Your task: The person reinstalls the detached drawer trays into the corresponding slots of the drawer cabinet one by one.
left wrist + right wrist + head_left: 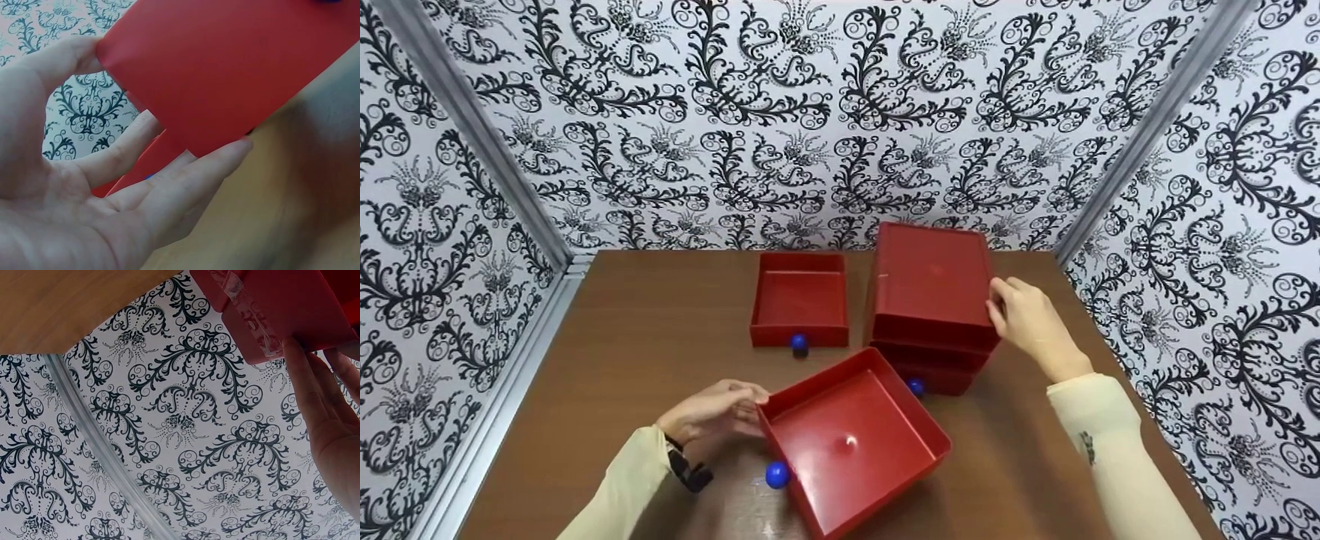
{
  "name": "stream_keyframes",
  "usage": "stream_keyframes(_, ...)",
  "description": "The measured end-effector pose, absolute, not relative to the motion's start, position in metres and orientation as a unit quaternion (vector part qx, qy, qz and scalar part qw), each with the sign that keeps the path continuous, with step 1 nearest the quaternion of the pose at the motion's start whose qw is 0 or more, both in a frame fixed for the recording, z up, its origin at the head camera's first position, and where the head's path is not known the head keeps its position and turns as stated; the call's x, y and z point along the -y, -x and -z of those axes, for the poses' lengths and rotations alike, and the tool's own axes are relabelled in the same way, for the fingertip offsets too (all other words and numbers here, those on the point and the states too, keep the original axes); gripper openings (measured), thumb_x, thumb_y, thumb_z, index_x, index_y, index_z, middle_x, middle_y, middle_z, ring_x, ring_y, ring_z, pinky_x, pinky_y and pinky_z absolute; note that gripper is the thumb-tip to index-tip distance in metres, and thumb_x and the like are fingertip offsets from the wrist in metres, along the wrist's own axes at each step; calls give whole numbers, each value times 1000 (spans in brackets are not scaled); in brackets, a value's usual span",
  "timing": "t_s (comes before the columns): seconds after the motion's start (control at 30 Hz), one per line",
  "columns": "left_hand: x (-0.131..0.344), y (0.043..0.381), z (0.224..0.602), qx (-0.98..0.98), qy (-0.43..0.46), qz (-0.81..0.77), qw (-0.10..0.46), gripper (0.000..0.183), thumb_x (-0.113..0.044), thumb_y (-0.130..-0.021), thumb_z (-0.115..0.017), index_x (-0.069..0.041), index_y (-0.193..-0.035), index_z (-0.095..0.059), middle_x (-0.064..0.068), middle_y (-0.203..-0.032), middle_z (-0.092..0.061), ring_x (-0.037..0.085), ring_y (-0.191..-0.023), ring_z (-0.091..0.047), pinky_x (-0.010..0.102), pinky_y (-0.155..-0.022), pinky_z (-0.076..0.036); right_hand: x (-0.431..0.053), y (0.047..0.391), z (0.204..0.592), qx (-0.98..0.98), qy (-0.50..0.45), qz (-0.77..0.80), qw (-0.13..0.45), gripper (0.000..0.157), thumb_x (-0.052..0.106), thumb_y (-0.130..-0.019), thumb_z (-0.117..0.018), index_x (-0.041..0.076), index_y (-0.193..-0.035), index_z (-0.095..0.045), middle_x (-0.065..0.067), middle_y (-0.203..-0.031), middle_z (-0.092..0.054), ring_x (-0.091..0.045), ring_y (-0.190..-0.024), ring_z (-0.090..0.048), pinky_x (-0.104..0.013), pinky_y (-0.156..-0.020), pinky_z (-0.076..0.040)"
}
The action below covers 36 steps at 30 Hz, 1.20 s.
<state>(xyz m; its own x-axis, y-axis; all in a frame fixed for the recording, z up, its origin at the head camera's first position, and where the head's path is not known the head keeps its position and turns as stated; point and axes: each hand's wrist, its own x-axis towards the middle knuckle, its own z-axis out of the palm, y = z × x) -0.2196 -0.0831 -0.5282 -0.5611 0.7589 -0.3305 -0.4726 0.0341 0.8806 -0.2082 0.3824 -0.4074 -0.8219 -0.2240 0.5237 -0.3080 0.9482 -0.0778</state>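
My left hand (720, 409) grips a red drawer (855, 442) by its far left corner, thumb above and fingers underneath. This drawer is tilted and turned over the table's front part, with a blue knob (777, 474) on its left side. In the left wrist view, the drawer's red wall (214, 73) sits between thumb and fingers. My right hand (1031, 319) holds the right edge of a red drawer cabinet (934, 277) near its open front. Low in the cabinet front is another drawer with a blue knob (915, 387), partly hidden by the held drawer.
A second loose red drawer (801, 296) lies flat at the back, left of the cabinet, its blue knob (799, 343) facing me. Clear tape (253, 318) runs along the cabinet's side. Patterned walls (810, 112) and metal posts bound the brown table (660, 315).
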Motion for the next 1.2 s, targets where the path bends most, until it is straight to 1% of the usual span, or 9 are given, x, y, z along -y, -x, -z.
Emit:
stream_keyframes(0.2,77,220,531,-548,-136,-689,455,12,-20,-89,-55,-13,-97,-61,3,-91,-72,19,-86,-68,47,-90,-52,-383,208,409,947,-142,-84,277,10,7,-77,-65,5,-78,-55,-11,-71,-56,-28,-62,-56,-40,-57,-49)
stream_keyframes(0.63,68,218,535,-553,-125,-696,442,12,-20,-86,-59,-14,-96,-62,2,-90,-72,19,-88,-68,47,-90,-51,-383,208,409,950,-136,-88,265,10,8,-79,-64,6,-79,-55,-9,-73,-56,-28,-64,-57,-40,-59,-50)
stream_keyframes(0.9,65,213,534,-548,-116,-701,441,10,-18,-87,-56,-14,-94,-62,1,-87,-71,18,-85,-68,46,-90,-52,-382,207,407,953,-132,-88,257,9,8,-79,-63,6,-79,-55,-9,-73,-56,-27,-64,-57,-40,-59,-51)
stream_keyframes(1.2,62,209,535,-526,-116,-715,445,12,-16,-89,-53,-13,-97,-61,1,-89,-68,18,-87,-67,49,-93,-50,-381,207,406,954,-134,-72,259,11,9,-79,-63,6,-76,-53,-10,-70,-54,-29,-61,-55,-42,-56,-48)
